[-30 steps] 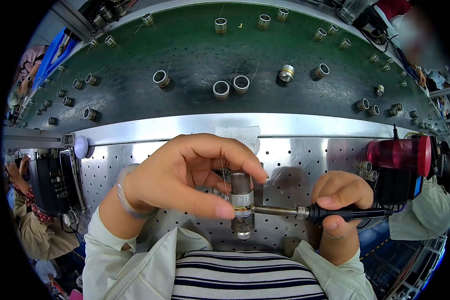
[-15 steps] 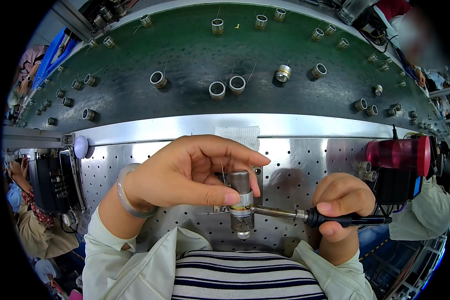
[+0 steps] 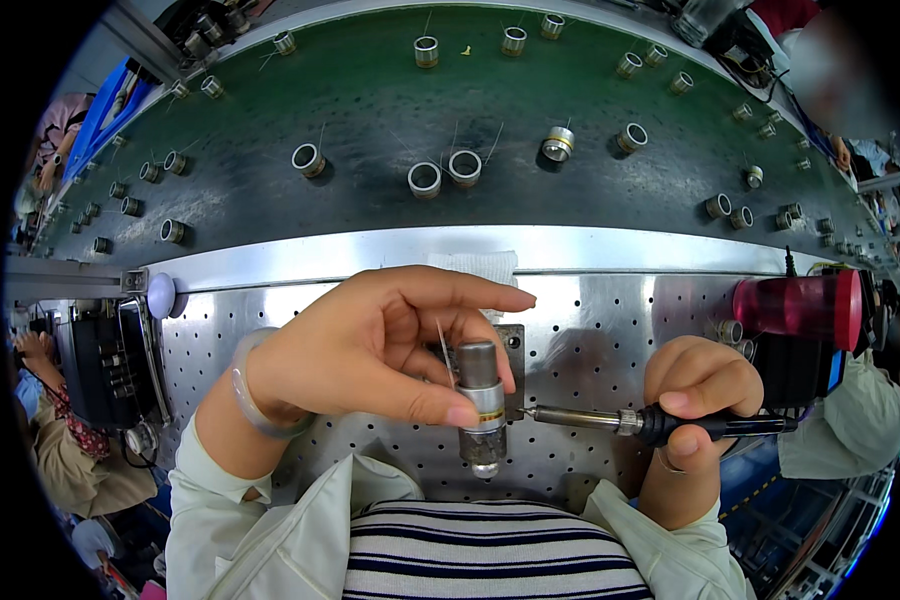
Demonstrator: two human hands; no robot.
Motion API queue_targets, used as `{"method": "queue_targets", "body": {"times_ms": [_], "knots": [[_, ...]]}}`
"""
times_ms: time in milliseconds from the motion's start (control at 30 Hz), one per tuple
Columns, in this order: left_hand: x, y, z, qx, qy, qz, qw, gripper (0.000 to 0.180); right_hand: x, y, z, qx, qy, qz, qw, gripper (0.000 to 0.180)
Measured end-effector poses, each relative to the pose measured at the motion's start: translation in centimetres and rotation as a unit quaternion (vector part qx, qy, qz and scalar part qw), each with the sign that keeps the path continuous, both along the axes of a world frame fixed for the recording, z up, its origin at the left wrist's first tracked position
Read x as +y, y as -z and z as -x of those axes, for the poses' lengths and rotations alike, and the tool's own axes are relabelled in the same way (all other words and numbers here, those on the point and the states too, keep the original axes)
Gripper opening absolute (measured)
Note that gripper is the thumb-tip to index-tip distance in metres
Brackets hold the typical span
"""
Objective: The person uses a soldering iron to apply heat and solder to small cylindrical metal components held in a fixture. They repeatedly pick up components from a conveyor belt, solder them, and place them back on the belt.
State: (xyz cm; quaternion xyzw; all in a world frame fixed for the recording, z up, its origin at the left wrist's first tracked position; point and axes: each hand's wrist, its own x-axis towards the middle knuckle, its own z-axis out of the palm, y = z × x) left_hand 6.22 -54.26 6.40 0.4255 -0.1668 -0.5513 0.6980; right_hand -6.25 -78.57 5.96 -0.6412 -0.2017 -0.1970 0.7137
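My left hand [image 3: 360,350] pinches a short metal ring [image 3: 487,402] with a yellowish band between thumb and fingers, its index finger stretched out above. The ring sits around an upright grey metal post [image 3: 478,362] with a rounded bright lower end. A thin wire [image 3: 446,350] rises beside the post, close to my fingers. In my right hand [image 3: 705,390] is a soldering iron [image 3: 590,418] with a black handle, held level and pointing left. Its tip is a little right of the ring, apart from it. A fine strand shows below my right thumb.
A green conveyor belt [image 3: 370,110] beyond the bench carries many metal rings [image 3: 465,168] with thin wires. The perforated metal bench [image 3: 590,300] bears a dark plate behind the post. At right stand a pink-red cylindrical container [image 3: 795,308] and two rings; at left, a black device [image 3: 100,360].
The soldering iron has drawn back to the right, its tip leaving the ring. My left hand has barely moved. The rings on the belt have shifted slightly left.
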Motion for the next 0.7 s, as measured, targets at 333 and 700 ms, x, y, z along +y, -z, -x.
{"method": "queue_targets", "body": {"times_ms": [333, 700], "knots": [[0.08, 0.28, -0.41, 0.056, 0.025, -0.007, 0.998, 0.072, 0.42, 0.37, 0.16, 0.039, -0.01, -0.039, 0.998, 0.022], [-0.02, 0.15, -0.13, 0.046, 0.012, -0.007, 0.999, 0.073, 0.45, 0.19, 0.47, 0.078, -0.007, -0.026, 0.997, 0.022]]}}
